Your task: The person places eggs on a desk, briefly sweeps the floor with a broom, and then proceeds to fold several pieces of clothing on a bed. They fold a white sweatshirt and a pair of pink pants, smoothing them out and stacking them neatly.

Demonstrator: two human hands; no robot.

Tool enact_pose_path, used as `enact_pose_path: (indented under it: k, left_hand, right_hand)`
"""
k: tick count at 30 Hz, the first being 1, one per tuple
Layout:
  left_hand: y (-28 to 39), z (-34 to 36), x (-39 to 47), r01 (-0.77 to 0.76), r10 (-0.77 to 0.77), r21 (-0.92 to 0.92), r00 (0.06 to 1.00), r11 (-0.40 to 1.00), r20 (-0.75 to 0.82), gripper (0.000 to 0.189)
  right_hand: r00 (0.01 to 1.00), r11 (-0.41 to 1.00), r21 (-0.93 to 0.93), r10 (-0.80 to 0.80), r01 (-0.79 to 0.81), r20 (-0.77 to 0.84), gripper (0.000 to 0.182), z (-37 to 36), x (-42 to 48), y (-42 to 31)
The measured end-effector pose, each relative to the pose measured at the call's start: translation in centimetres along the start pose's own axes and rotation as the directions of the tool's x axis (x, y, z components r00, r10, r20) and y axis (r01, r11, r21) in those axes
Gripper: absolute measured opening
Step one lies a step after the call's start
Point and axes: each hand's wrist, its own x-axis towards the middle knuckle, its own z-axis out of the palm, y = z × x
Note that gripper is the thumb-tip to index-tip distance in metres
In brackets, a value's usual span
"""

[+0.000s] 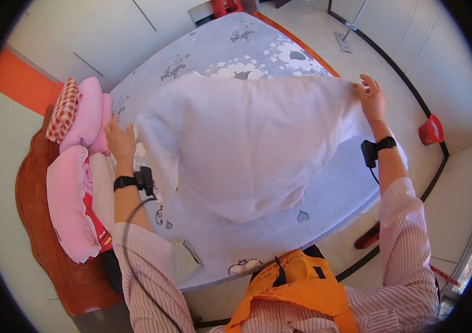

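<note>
A white long-sleeved garment [244, 145] is spread out above the bed, with a grey patterned cover [331, 183] beneath it. My right hand [372, 100] is at the garment's upper right part, thumb against the cloth and the other fingers raised; whether it pinches the cloth cannot be told. My left hand [119, 139] is beside the garment's left sleeve, its fingers apart and no cloth seen in them. The garment's lower edge hangs unevenly, with one corner folded near the middle right.
Pink pillows [69, 204] and a red-and-white checked cushion [64, 110] lie by the carved wooden headboard [40, 208]. A folded pale item [184, 260] rests at the near bed edge. A red bucket [430, 130] and a brush [367, 237] are on the floor at right.
</note>
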Motion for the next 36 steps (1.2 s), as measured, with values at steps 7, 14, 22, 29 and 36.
enact_pose_path:
  k: [7,14,22,29,36]
  left_hand:
    - [-6.2,8.2,-27.5,0.514,-0.382,-0.016,0.658,0.858,0.649,0.039]
    - [0.0,13.3,-43.9,0.997,-0.654,-0.051,-0.004,-0.064,0.756,0.082]
    - [2.6,12.5,-40.9,0.948,-0.475,-0.263,0.15,-0.18,0.867,0.032]
    - [7.9,-2.2,-47.5,0.98,-0.27,-0.009,-0.045,-0.197,0.962,0.019]
    - [7.2,-3.3,-54.6,0.962,-0.509,0.263,-0.264,-0.077,0.819,0.021]
  right_hand:
    - [0.907,0.978,0.028,0.181,-0.206,0.381,0.044,11.3,-14.4,10.7]
    - [0.513,0.765,-0.087,0.507,-0.639,0.692,0.059,13.4,-36.1,13.2]
    - [0.302,0.47,0.063,0.452,-0.88,0.839,0.037,14.7,-33.2,5.8]
    - [0.199,0.466,-0.096,0.544,-0.88,0.815,0.041,-5.6,-32.5,9.5]
    - [0.246,0.662,-0.531,0.718,-0.528,0.651,0.032,-7.2,-42.3,22.1]
